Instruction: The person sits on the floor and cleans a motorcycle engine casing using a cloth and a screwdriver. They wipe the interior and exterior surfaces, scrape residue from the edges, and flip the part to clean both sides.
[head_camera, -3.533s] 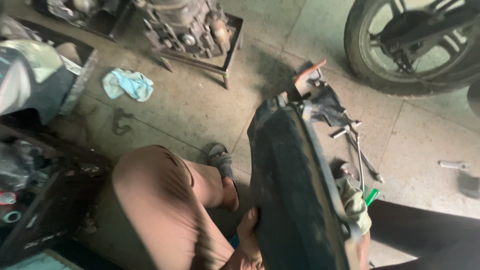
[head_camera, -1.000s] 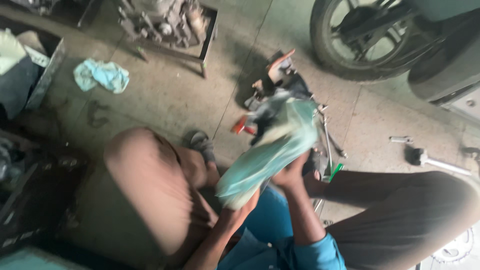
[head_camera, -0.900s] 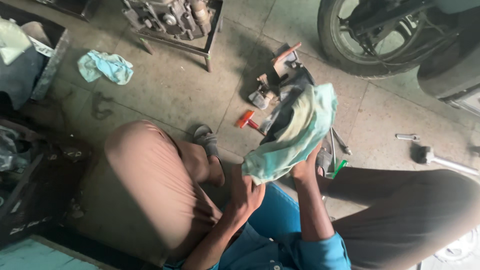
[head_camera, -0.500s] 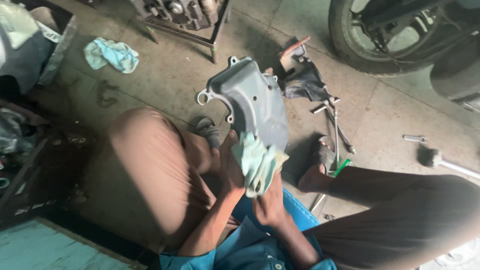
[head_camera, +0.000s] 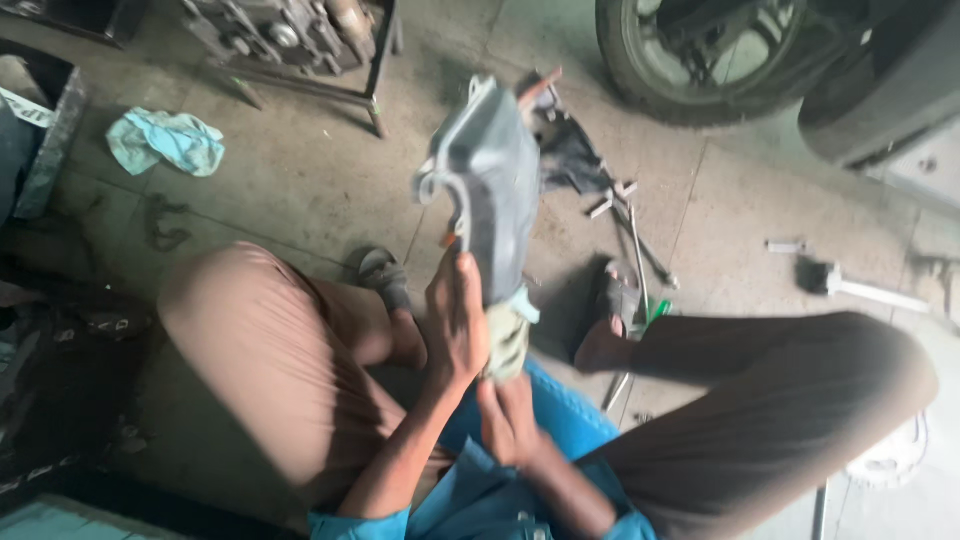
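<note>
I sit on the floor with both knees spread. My left hand grips the lower edge of a grey metal engine cover, held upright and edge-on in front of me. Just below it, my right hand holds a pale green rag bunched against the cover's bottom edge. My sandalled feet rest on the concrete on either side of the cover.
A motorcycle wheel stands at the back right. An engine on a metal stand sits at the back left, with a light blue cloth near it. Loose tools and a hammer lie on the floor ahead and to the right.
The cover has turned from facing me to edge-on and been lifted higher. The rag has moved from its face down to its bottom edge. My left hand now grips the cover's lower edge.
</note>
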